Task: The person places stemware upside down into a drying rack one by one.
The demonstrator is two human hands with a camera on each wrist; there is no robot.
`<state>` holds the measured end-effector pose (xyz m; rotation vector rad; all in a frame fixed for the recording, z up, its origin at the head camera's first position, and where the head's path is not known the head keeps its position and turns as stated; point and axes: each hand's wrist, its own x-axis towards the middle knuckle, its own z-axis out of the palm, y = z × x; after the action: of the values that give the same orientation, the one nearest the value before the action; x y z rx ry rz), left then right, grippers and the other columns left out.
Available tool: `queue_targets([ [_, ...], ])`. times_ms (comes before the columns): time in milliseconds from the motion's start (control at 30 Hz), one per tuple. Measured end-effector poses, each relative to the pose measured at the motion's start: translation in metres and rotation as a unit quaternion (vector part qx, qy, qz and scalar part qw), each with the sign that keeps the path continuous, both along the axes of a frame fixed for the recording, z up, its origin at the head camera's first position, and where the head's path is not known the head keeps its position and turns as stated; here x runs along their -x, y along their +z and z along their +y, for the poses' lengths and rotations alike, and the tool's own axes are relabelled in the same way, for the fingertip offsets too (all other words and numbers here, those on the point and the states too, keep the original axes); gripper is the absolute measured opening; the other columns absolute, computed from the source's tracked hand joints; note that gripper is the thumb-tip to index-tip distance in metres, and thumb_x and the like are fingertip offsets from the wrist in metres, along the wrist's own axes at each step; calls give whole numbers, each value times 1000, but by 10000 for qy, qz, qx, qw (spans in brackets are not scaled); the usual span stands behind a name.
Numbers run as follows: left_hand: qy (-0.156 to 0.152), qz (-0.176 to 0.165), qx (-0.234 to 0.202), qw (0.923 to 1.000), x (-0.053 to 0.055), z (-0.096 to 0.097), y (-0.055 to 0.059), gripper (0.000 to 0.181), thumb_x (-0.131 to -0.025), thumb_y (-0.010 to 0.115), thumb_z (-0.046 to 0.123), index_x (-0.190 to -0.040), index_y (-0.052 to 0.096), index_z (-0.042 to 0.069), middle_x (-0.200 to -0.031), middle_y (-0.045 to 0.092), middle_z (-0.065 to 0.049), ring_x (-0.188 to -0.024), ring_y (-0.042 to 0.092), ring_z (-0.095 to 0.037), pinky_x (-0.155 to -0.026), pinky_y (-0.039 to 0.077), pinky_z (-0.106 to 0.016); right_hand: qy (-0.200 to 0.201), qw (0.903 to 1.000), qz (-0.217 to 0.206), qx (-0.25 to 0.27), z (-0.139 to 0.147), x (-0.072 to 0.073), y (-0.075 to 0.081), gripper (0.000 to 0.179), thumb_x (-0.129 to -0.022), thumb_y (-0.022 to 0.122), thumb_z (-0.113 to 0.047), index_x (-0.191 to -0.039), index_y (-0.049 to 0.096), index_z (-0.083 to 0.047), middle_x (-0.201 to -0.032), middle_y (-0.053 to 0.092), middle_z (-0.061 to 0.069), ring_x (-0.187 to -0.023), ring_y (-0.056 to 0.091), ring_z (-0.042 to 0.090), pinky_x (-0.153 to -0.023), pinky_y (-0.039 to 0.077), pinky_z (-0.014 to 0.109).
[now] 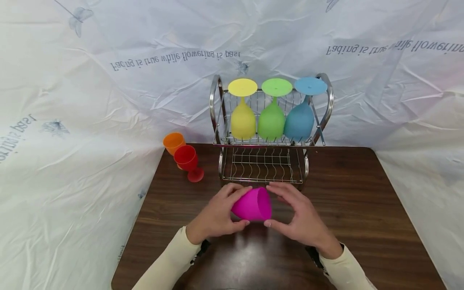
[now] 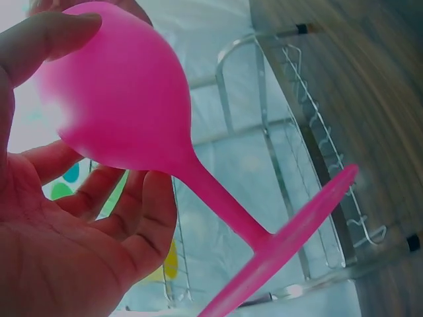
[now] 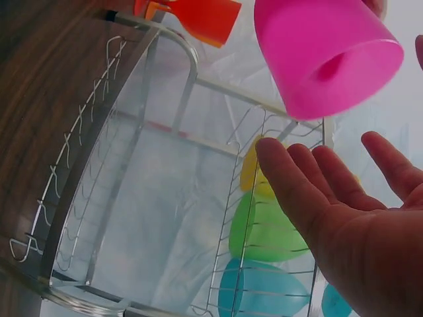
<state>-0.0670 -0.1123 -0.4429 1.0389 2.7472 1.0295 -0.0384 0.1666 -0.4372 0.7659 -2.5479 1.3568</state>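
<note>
Left hand (image 1: 219, 211): thumb and fingers curved round the bowl of the magenta, smooth stemmed goblet (image 1: 250, 205)
Right hand (image 1: 304, 217): fingers and thumb spread wide just beside the rim, no grip seen; cannot tell whether a fingertip touches
Magenta goblet: on its side above the near middle of the brown wood-grain table (image 1: 362, 201), mouth to the right
Bowl grip: probably best light and even, since a hard squeeze might bend the wall
Foot clearance: the wide disc foot could catch the wires, so any turning is safer on the near side
Far left: red stemmed goblet (image 1: 185, 158), upright, partly covering an orange goblet (image 1: 173, 141)
Silver two-tier wire rack (image 1: 330, 100): far middle, its upper tier carrying upside-down yellow (image 1: 243, 123), green (image 1: 271, 123) and blue (image 1: 299, 121) goblets that crowd it
</note>
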Motion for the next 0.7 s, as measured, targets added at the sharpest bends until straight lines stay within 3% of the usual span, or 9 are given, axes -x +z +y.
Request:
queue_targets([
  [300,-239,-2,253,9994,-4,11,6,85,-82,88,33,-157,51,21,-145,52,0,-130,50,-16,-92,61,-27,262,9991,-212,260,-5,-4,-1,76,-79,95,-24,-147,60,-21,-148,56,2,-128,64,21,-96,63,40],
  [700,-297,56,396,9988,-2,12,4,88,-82,89,33,-159,48,22,-146,51,0,-132,49,-17,-95,60,-31,136,9979,-404,490,-5,-4,-7,71,-79,95,-22,-141,62,-22,-144,59,0,-124,66,24,-91,64,36],
])
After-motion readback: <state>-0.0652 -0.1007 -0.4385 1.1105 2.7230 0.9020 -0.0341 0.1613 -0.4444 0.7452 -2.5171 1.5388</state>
